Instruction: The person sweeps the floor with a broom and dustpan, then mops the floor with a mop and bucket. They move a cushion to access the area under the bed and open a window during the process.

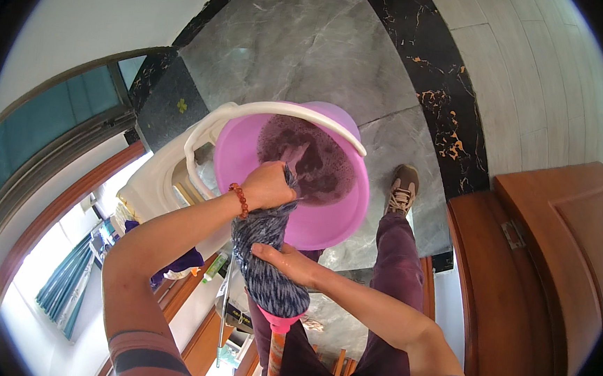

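A wet string mop head of dark grey and white yarn hangs over the near rim of a pink plastic bucket. My left hand grips the yarn's end just above the bucket's mouth. Around its wrist is a red bead bracelet. My right hand is wrapped about the middle of the mop head. A pink socket joins the yarn to an orange patterned handle, which runs down towards my body. Murky, foamy water fills the bucket's bottom.
A cream plastic container stands left of the bucket, whose white handle arches over its far side. My shoe is on the grey marble floor. An open wooden door lies right. A green tube lies near my left forearm.
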Available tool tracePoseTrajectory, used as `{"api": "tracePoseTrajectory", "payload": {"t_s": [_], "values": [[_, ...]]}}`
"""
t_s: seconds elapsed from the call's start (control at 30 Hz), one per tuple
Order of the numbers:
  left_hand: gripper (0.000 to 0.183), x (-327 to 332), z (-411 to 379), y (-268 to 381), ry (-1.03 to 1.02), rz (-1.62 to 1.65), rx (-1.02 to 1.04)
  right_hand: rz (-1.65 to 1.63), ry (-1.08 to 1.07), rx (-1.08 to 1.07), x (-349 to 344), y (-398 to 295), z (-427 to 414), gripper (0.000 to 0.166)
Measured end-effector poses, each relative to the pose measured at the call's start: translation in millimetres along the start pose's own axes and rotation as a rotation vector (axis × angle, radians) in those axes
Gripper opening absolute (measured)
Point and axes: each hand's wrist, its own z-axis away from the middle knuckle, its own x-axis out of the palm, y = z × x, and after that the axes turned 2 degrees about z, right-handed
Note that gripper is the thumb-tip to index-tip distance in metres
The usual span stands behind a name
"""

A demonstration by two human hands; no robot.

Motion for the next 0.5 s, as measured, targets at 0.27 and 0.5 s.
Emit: {"api": "tracePoseTrajectory", "payload": {"t_s": [0.27, 0.5], "values": [[0.029, 1.6, 1.0, 33.9, -0.039, -0.219, -0.138, 0.112, 0.08, -0.064, -1.9, 6.6, -21.6, 0.082], [0.024, 28.3, -13.0, 19.9, -0.136, -0.3, -0.13, 0.124, 0.179, -0.091, -5.6, 31.5, -48.8, 0.08]]}}
